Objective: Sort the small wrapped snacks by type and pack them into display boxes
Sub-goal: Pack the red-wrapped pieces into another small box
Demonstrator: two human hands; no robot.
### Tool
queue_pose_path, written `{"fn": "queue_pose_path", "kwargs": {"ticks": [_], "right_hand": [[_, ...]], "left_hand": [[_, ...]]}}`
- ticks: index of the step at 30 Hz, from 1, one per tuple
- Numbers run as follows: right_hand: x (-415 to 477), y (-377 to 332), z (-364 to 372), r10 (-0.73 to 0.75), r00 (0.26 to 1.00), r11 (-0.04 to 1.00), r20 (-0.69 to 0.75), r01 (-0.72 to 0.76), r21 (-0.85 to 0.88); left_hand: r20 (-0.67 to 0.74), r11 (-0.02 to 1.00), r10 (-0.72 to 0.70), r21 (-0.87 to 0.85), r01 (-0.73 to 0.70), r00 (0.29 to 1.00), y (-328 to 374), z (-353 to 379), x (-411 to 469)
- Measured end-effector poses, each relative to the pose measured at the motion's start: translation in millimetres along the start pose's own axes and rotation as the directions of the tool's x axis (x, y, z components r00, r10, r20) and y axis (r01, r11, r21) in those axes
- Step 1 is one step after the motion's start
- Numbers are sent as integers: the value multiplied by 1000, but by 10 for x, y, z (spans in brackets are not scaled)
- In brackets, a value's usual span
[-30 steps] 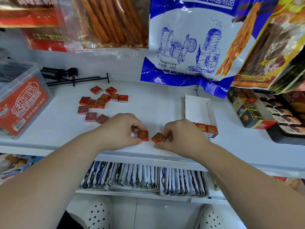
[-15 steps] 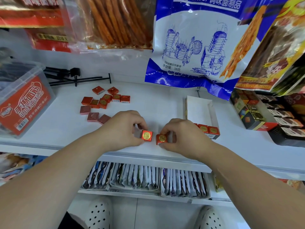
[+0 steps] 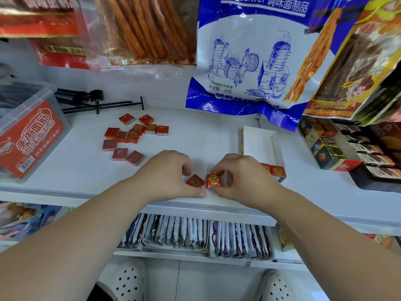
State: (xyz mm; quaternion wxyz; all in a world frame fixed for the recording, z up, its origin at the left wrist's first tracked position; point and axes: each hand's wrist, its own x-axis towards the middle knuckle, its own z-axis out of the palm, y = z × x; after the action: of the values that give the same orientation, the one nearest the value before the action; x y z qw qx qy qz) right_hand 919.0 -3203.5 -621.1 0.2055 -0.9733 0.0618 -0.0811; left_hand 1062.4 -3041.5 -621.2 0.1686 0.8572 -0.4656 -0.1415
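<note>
Two red snacks were held just left of the box (image 3: pixel 259 142), near the front edge of the shelf (image 3: pixel 71 168). The left snack (image 3: pixel 195 181) lay almost flat with its gold seal up. It was pinched by the left hand (image 3: pixel 167 172), thumb at its near side and curled fingers at its far side. The right snack (image 3: pixel 213 180) was tipped up on edge, gold seal towards the camera. It was pinched by the right hand (image 3: pixel 243 179), fingertips over its top and thumb below. Whether the two snacks touched could not be told.

In the near end of the box, two more snacks (image 3: pixel 273 170) were seen side by side, partly hidden by the right hand. Well to the left of the box, a loose heap (image 3: pixel 132 135) of the same red snacks was spread on the shelf, some seal up and some with the plain back up. Left of the box beyond that heap, a clear tub (image 3: pixel 28 131) with a red label was placed. A black tripod (image 3: pixel 97 103) was laid behind the heap.

Above and behind the box, a blue and white bag (image 3: pixel 249 57) was hung among other snack bags. Just right of the box, dark cartons (image 3: pixel 338 153) were stacked. Below the box, on a lower shelf, rows of upright sachets (image 3: pixel 195 233) were packed in trays.
</note>
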Motion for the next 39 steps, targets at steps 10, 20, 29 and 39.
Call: {"fn": "queue_pose_path", "kwargs": {"ticks": [10,20,29,39], "right_hand": [[-18,27,-34,-35,998,998,53,32,52],[42,-54,70,-70,996,980,60,58,189],[-15,32,-109,84,992,890,-91,-34,455],[-302,387,-558,203,974,805,-103,-106,584]], "left_hand": [[61,991,57,-122,-49,997,-61,8,-23],[46,961,104,-263,-88,993,-24,73,-8],[-43,785,41,-617,-59,998,119,-15,55],[-122,696,90,-702,-150,989,717,49,273]]}}
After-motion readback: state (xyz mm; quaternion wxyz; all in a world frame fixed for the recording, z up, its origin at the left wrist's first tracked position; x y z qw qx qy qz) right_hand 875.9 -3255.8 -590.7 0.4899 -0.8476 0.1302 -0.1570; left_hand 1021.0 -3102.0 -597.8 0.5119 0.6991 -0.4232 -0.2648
